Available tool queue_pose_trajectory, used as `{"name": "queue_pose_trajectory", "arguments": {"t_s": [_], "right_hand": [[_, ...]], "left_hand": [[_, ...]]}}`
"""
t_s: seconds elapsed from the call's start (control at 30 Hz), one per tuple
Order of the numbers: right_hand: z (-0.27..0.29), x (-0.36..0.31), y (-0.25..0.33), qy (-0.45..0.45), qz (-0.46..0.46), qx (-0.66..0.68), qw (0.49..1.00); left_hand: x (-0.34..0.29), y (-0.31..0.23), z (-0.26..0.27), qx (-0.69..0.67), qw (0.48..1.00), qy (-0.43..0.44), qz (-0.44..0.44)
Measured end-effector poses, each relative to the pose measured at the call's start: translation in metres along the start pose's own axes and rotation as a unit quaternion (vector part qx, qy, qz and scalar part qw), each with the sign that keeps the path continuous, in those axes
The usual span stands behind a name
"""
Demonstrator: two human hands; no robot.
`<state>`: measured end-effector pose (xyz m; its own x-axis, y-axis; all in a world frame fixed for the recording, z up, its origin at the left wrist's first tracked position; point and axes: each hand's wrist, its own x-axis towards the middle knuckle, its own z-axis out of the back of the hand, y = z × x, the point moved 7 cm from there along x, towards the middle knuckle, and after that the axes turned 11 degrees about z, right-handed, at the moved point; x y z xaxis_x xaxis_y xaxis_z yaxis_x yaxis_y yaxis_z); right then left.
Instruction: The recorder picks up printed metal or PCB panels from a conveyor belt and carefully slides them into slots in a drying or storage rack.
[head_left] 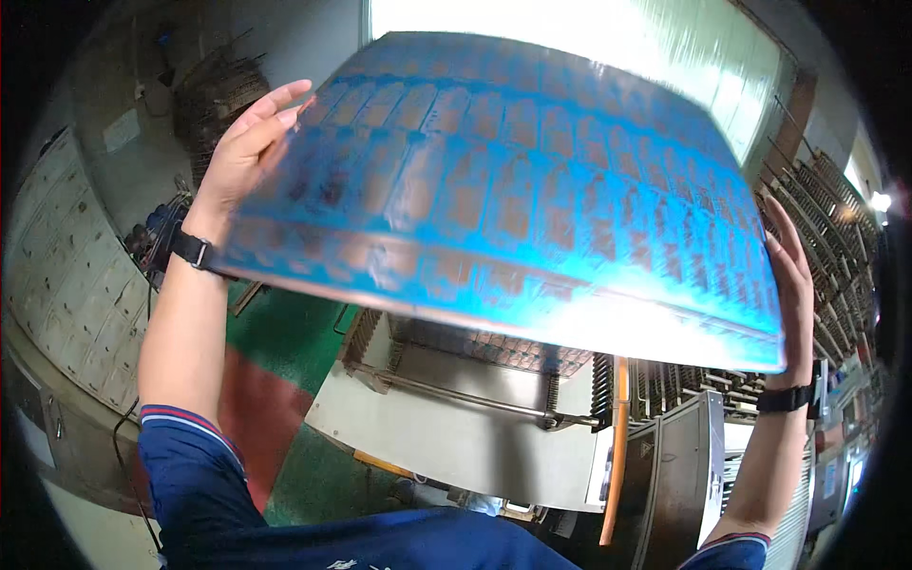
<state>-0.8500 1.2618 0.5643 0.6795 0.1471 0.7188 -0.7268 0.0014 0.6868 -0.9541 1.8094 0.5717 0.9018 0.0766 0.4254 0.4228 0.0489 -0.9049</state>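
A large glossy panel (513,204) with rows of blue and copper-brown patterns, seemingly a circuit board panel, is raised and tilted in front of me. My left hand (255,142) grips its left edge, with the thumb and fingertips near the upper left side. At the opposite edge, my right hand (793,271) holds the panel, its fingers partly hidden behind it. Strong light glares off the lower right of the surface. Under the panel, a slotted rack (456,394) with a metal bar stands on a white table (418,437); copper-coloured patterned boards (532,351) show inside it.
Slotted racks (826,247) stand along the right. An orange upright pole (616,456) rises beside the table, near a grey metal cabinet (679,475). The floor (275,332) is green and red. A pale curved-looking surface (71,285) lies at the left, and a bright window (532,19) behind.
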Motion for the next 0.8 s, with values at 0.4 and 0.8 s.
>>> {"name": "queue_pose_trajectory", "arguments": {"t_s": [0.4,0.8], "right_hand": [[0.026,-0.021,-0.047,-0.030,-0.021,-0.038,0.999],[0.031,-0.068,-0.075,-0.056,-0.024,-0.186,0.981]], "left_hand": [[-0.009,0.073,-0.022,-0.031,0.994,-0.074,0.076],[-0.012,0.138,-0.030,-0.119,0.985,-0.120,0.020]]}}
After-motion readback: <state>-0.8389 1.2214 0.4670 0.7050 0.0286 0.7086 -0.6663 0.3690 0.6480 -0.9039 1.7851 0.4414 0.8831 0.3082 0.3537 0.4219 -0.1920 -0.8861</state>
